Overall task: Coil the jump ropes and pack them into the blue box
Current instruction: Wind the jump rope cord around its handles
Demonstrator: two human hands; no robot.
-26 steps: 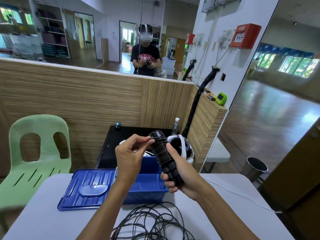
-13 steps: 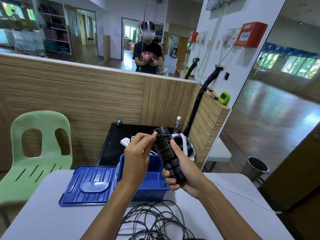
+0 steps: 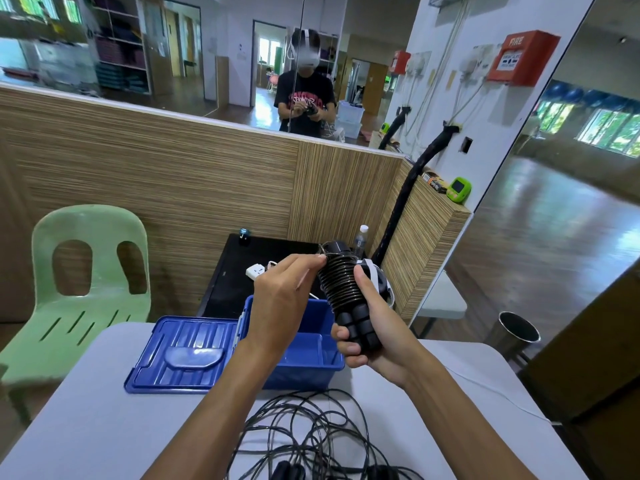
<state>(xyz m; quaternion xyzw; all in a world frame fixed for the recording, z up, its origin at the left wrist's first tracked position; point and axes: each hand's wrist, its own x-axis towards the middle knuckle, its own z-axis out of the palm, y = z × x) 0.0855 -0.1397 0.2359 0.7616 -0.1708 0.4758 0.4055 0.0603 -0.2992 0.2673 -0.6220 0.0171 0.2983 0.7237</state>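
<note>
Currently the right hand (image 3: 372, 336) grips a pair of black jump-rope handles (image 3: 358, 329) held side by side, tilted with their tops leaning left and away. Thin black rope is wound tightly round the upper part of the handles in a neat coil (image 3: 341, 284); right thumb lies along the coil's right side. Left hand (image 3: 284, 299) is raised beside the coil, fingertips pinched at its upper left edge, just below the handle caps; whether they hold the rope's free end cannot be told.

Bundle is held in the air above the far right corner of the open blue box (image 3: 304, 355), which sits on the grey table (image 3: 86, 427). Box interior, where visible, shows bare blue floor. Its blue lid (image 3: 181, 355) lies flat on the table, touching the box's left side.

Loose tangle of black rope (image 3: 311, 434) lies on the table near the bottom edge, between the forearms, with further dark handles (image 3: 287, 471) partly cut off by the frame.

Pale green plastic chair (image 3: 86, 282) stands left of the table. Black low table (image 3: 249, 268) behind the box carries a water bottle (image 3: 360, 239).
</note>
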